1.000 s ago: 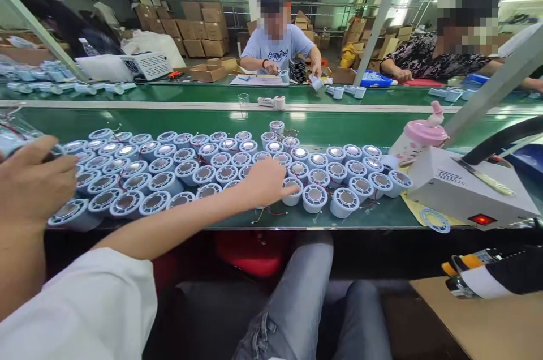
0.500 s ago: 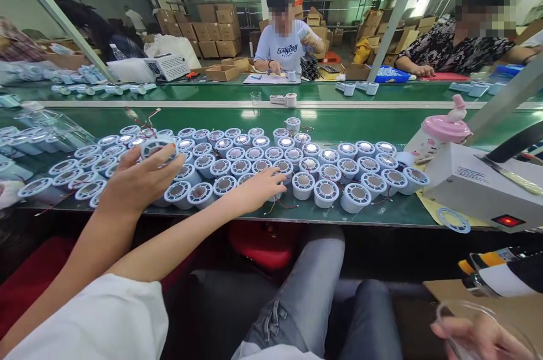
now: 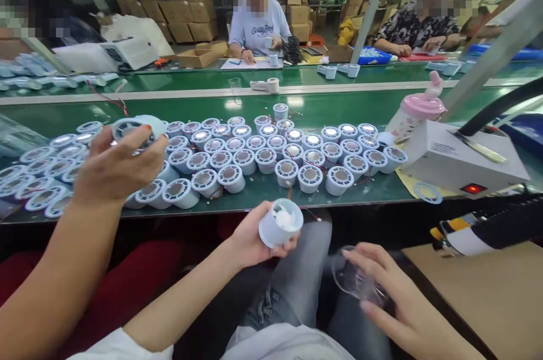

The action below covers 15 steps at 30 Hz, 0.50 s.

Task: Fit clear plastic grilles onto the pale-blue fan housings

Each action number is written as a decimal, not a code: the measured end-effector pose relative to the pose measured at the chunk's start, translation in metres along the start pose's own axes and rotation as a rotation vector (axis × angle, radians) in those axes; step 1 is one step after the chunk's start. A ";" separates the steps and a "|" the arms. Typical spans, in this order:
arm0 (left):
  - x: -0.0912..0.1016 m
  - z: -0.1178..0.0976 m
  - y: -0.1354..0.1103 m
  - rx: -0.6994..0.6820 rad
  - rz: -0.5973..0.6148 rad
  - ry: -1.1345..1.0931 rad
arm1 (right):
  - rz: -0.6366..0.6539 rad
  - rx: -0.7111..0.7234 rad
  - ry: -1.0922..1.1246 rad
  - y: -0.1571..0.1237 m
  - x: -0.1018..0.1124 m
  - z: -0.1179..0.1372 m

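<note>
My left hand [image 3: 248, 241] is over my lap, closed around a pale blue round housing [image 3: 280, 223] whose open end shows a white part inside. My right hand [image 3: 394, 298], lower right, holds a clear plastic disc [image 3: 354, 278] in curled fingers, a short way from the housing. Several identical housings [image 3: 263, 159] with red wires stand packed on the green conveyor belt [image 3: 360, 105] in front of me. Another person's hand [image 3: 112, 165] reaches in from the left and lifts one housing [image 3: 136, 128] above the group.
A white box machine [image 3: 458, 159] with a red lit switch sits on the belt at right, behind a pale ring [image 3: 428, 193]. A pink-capped bottle [image 3: 418, 111] stands beside it. A brown board [image 3: 487, 286] lies lower right. Other people work across the belt.
My left hand has drawn back from the belt to my lap with one housing. My right hand has come further into view with the clear disc. The other person's hand has lifted its housing.
</note>
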<state>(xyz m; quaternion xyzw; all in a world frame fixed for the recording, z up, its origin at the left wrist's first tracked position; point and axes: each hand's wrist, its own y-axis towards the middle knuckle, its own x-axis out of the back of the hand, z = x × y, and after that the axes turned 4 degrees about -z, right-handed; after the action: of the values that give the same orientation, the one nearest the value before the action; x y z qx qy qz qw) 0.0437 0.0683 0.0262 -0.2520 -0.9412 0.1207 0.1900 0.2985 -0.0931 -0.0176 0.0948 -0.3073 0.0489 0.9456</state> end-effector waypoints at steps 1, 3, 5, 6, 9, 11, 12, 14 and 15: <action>-0.011 0.001 0.003 0.120 0.218 -0.143 | -0.024 0.068 -0.130 0.009 -0.004 0.009; -0.028 0.000 0.007 0.276 0.566 -0.334 | -0.106 0.160 -0.347 0.023 -0.010 0.021; -0.038 -0.006 0.009 0.283 0.670 -0.304 | -0.163 0.185 -0.515 0.031 -0.014 0.026; -0.041 -0.009 0.009 0.230 0.683 -0.224 | -0.171 0.171 -0.582 0.033 -0.016 0.027; -0.046 -0.020 0.007 -0.125 0.579 0.133 | -0.170 0.054 -0.730 0.035 -0.016 0.026; -0.049 -0.023 0.004 -0.359 0.440 0.349 | -0.166 -0.040 -0.751 0.035 -0.013 0.025; -0.051 -0.023 0.003 -0.425 0.387 0.407 | -0.150 -0.072 -0.715 0.034 -0.011 0.024; -0.054 -0.019 0.002 -0.472 0.324 0.418 | -0.085 -0.119 -0.535 0.033 -0.006 0.025; -0.055 -0.016 0.002 -0.480 0.305 0.383 | -0.051 -0.141 -0.411 0.033 -0.003 0.026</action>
<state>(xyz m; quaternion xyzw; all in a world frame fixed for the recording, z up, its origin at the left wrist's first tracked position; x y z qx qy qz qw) 0.0952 0.0433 0.0242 -0.4454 -0.8415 -0.1267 0.2783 0.2761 -0.0666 0.0059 0.0440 -0.4939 -0.0169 0.8682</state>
